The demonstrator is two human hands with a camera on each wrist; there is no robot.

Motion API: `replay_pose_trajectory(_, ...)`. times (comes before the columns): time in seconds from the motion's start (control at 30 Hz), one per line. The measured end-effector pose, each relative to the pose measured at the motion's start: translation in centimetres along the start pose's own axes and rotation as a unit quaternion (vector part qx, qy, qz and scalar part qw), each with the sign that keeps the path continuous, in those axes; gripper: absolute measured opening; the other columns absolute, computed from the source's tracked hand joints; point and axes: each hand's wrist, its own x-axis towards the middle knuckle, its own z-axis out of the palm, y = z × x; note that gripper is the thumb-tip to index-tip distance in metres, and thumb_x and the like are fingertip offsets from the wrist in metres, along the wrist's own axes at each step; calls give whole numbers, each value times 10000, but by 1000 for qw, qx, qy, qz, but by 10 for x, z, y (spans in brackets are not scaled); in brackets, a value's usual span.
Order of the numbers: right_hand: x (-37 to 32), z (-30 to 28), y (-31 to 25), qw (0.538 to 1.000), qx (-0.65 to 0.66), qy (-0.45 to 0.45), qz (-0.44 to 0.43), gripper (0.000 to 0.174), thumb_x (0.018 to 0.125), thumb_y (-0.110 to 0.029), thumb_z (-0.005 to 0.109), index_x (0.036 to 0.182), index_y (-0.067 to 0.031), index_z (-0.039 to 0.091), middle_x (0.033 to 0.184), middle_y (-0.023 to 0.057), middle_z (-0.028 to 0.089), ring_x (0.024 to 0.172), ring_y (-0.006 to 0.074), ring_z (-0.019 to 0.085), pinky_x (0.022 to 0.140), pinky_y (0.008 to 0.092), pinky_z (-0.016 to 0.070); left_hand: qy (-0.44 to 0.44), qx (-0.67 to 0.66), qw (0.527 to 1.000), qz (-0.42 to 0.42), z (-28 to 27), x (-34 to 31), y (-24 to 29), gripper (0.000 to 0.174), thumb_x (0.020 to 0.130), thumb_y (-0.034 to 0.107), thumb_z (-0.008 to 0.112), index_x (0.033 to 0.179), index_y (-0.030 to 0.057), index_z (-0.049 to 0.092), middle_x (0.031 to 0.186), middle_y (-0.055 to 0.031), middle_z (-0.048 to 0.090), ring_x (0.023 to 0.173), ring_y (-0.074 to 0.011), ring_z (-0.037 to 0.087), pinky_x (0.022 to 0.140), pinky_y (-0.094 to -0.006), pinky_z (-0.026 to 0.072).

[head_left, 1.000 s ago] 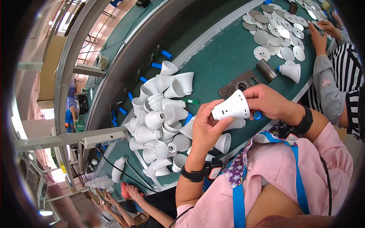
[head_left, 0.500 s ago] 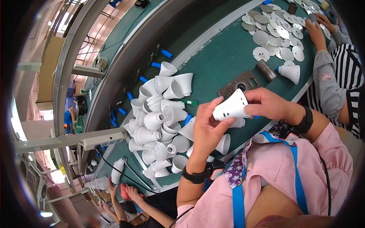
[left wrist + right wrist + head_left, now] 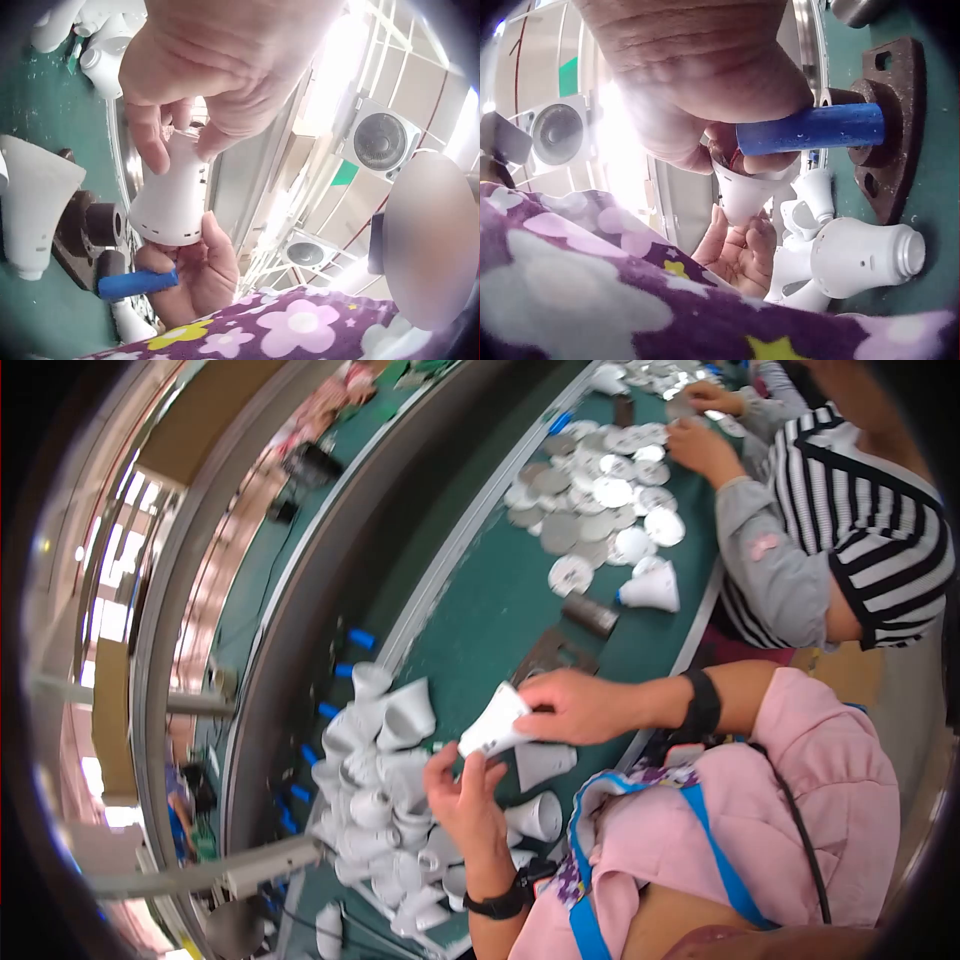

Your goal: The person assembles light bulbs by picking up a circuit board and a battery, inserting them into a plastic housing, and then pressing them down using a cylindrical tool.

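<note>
A white flared lamp housing (image 3: pixel 497 722) with small slots round its wide rim is held between both hands. My right hand (image 3: pixel 580 708) grips the wide end, its fingers partly inside the rim in the right wrist view. A blue cylinder (image 3: pixel 810 129) sticks out beneath that hand's fingers, with a bit of red wire beside it. My left hand (image 3: pixel 468 805) is at the narrow end; the left wrist view shows thumb and fingers pinching the neck (image 3: pixel 180 146). Close by on the bench lies another white housing (image 3: pixel 862 259).
White housings (image 3: pixel 375 810) are heaped on the left of the green bench. A brown metal fixture (image 3: pixel 545 658) and a dark metal cylinder (image 3: pixel 590 614) lie beyond my right hand. Farther off are many metal discs (image 3: pixel 613 491), where a person in stripes (image 3: pixel 860 510) works.
The head view has turned, so bench and hands appear shifted left and the hands lower. The housing remains between both hands, and the left fingers have slid toward its narrow tip.
</note>
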Motion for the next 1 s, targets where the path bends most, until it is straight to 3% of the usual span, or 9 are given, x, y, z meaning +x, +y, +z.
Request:
replay_pose_trajectory(0.3,5,5,4,998,-2,-24,-60,215,804,-186,563,879,15,550,772,159,531,687,269,535,620,353,419,-57,19,998,-24,-3,11,-5,247,872,99,515,1093,-11,513,963,-76,579,780,-142,573,607,-242,510)
replay_pose_trajectory(0.43,-2,-5,4,966,-225,-42,-123,248,781,-251,601,855,-28,520,790,134,541,731,280,556,583,364,447,-62,-8,998,-30,-5,13,-5,241,870,106,521,1087,1,516,972,-81,584,798,-151,572,620,-264,503)
replay_pose_trajectory(0.47,-2,-10,2,965,-226,-40,-124,248,781,-251,601,855,-28,520,790,134,541,731,280,556,583,364,447,-65,-42,996,-34,-8,15,-6,235,870,110,524,1078,1,517,968,-81,586,797,-152,572,627,-271,504)
replay_pose_trajectory(0.53,-3,-19,-4,901,-404,-50,-154,220,744,-242,605,795,-51,511,802,116,549,721,252,572,543,358,460,-68,-77,994,-37,-10,16,-6,229,871,114,527,1069,1,519,964,-80,587,795,-153,573,635,-277,504)
replay_pose_trajectory(0.57,-2,-21,-7,901,-404,-50,-154,220,744,-242,605,795,-51,511,802,116,549,721,252,572,543,358,460,-65,-80,994,-40,-10,15,-5,217,877,132,522,1044,-7,517,939,-86,588,794,-158,573,643,-281,497)
replay_pose_trajectory(0.63,1,-24,-11,797,-550,59,-244,178,705,-212,599,778,-76,512,740,96,552,674,233,586,482,343,461,-61,-80,994,-45,-10,13,-6,214,883,150,517,1019,-15,515,914,-92,588,792,-162,573,650,-285,491)
replay_pose_trajectory(0.73,3,-23,-16,779,-591,68,-197,157,656,-167,559,784,-90,513,640,42,486,564,187,529,439,285,418,-70,-106,991,-38,-9,15,-9,212,883,147,517,1016,-19,520,920,-100,593,797,-173,577,671,-295,497)
replay_pose_trajectory(0.83,2,-26,-31,819,-527,34,-227,159,684,-167,595,780,-82,502,614,82,532,598,238,584,423,329,455,-93,-157,982,-55,-14,19,-15,213,881,139,522,1017,-25,532,955,-110,597,840,-186,581,724,-311,507)
replay_pose_trajectory(1.0,5,-28,-29,892,-373,-18,-254,169,714,-156,603,811,-77,491,656,102,539,606,281,570,493,367,457,-136,-211,963,-99,-6,18,-15,198,869,129,543,1008,-12,542,956,-91,595,856,-180,586,783,-304,509)
